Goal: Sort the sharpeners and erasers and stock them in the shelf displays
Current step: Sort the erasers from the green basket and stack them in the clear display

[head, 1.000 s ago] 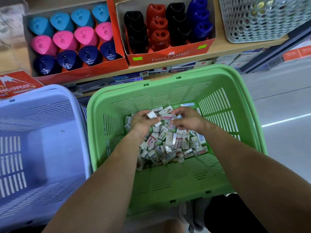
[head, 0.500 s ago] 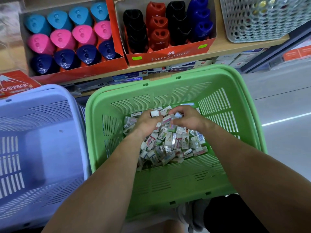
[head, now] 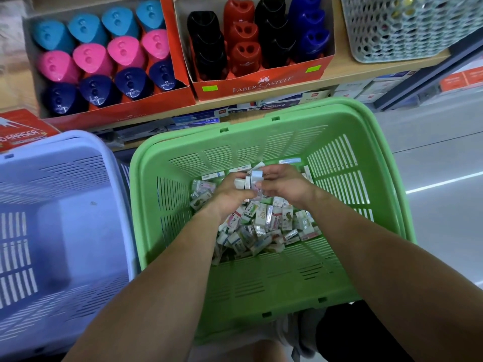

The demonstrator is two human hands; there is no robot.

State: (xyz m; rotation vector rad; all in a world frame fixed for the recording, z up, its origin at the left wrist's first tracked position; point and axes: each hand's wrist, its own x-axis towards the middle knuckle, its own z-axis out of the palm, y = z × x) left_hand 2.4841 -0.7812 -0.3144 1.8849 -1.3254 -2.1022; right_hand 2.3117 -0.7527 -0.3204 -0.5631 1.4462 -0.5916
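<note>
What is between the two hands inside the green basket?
In the head view, a few small wrapped erasers sit between the left hand and right hand, held by both.

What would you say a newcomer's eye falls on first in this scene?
The green basket in the middle draws the eye, with a heap of erasers on its floor and the left hand and right hand each gripping a few above the heap. Behind it stand red boxes of bright sharpeners. A pale blue basket sits at the left.
</note>
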